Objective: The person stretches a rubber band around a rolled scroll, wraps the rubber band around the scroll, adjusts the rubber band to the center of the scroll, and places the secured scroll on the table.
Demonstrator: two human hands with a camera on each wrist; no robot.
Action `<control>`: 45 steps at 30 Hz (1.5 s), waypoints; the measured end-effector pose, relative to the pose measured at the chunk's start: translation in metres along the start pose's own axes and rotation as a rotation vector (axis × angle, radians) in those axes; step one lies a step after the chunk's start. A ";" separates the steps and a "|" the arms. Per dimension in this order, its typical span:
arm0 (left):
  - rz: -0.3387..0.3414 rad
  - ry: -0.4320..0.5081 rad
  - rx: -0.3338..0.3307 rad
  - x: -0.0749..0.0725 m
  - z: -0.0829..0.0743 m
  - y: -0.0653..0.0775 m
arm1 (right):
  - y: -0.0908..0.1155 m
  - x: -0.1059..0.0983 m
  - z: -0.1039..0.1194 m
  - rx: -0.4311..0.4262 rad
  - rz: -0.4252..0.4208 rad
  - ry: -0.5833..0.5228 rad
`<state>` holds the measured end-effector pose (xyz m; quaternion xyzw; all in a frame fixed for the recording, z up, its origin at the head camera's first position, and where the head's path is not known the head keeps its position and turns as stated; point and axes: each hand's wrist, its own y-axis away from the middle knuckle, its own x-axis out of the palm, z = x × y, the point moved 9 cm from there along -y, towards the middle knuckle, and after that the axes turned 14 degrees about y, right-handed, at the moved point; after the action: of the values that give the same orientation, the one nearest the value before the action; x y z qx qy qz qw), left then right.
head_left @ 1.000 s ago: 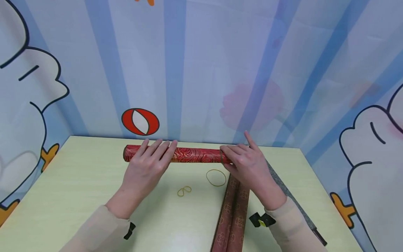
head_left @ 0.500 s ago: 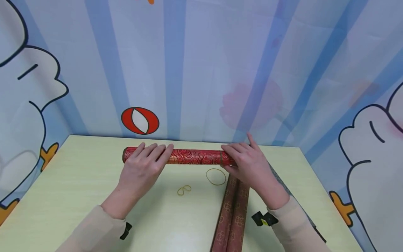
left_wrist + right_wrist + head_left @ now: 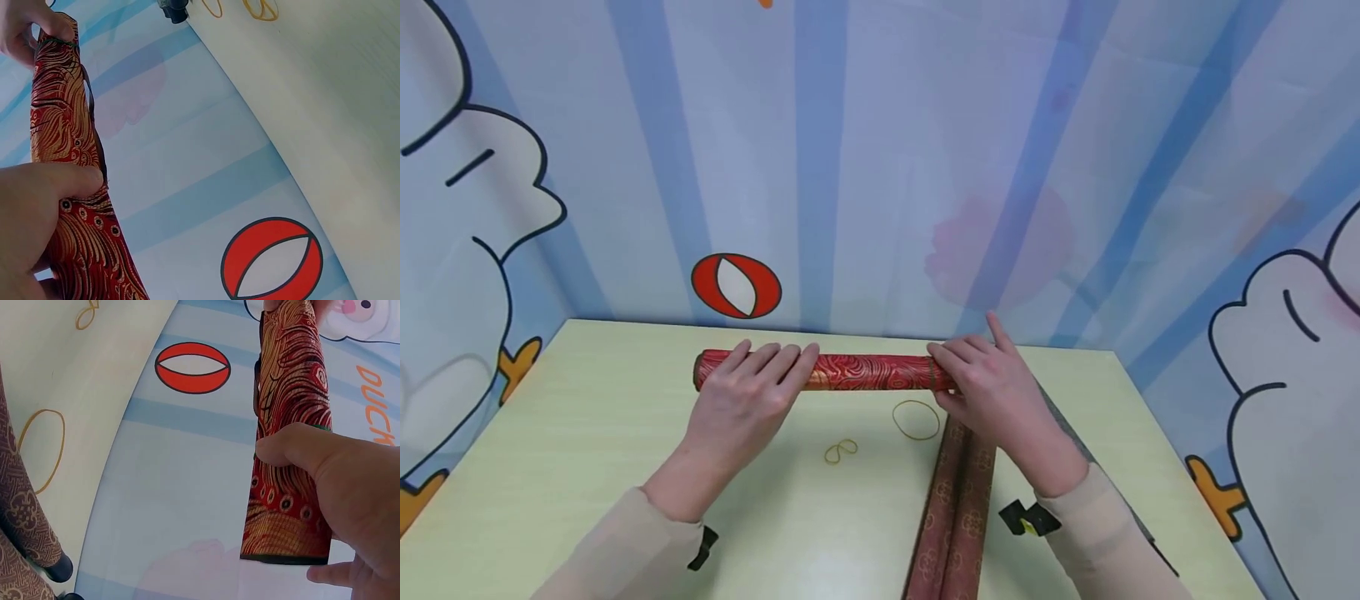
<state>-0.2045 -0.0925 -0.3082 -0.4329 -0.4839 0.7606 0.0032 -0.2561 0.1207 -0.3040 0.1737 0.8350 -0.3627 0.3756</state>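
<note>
A long red roll point(image 3: 872, 372) with gold and dark swirls is held level above the far part of the table. My left hand point(image 3: 747, 400) grips it near its left end, fingers over the top. In the left wrist view, the thumb point(image 3: 81, 180) presses along the roll's side. My right hand point(image 3: 992, 392) grips the right end, one finger sticking up. A thin green band circles the roll beside that hand. The right wrist view shows the right thumb point(image 3: 287, 447) across the roll, its flat dark-edged end beyond. A dark strip runs along one edge.
Two brown patterned rolls point(image 3: 953, 517) lie side by side on the pale table point(image 3: 587, 433), under the right hand. A yellow rubber band point(image 3: 916, 420) and a twisted one point(image 3: 840, 452) lie left of them. A long grey thing point(image 3: 1075, 433) is partly hidden behind the right arm.
Both hands keep their hold on the red roll. It has shifted very slightly, a little lower in the head view than a second ago. The things on the table have not moved.
</note>
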 end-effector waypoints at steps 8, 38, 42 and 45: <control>0.040 -0.011 -0.031 0.005 0.001 -0.001 | -0.002 0.002 0.008 -0.018 -0.030 0.034; 0.066 0.044 -0.133 0.005 0.009 -0.005 | 0.008 -0.011 0.000 -0.022 -0.213 -0.072; 0.050 0.077 -0.138 0.003 0.009 -0.007 | 0.004 -0.012 0.002 -0.030 -0.221 -0.098; 0.043 0.094 -0.142 0.003 0.009 -0.008 | 0.001 -0.014 0.005 -0.043 -0.242 -0.134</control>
<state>-0.2155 -0.0932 -0.3025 -0.4777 -0.5264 0.7030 -0.0210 -0.2438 0.1177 -0.2960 0.0391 0.8306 -0.3981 0.3874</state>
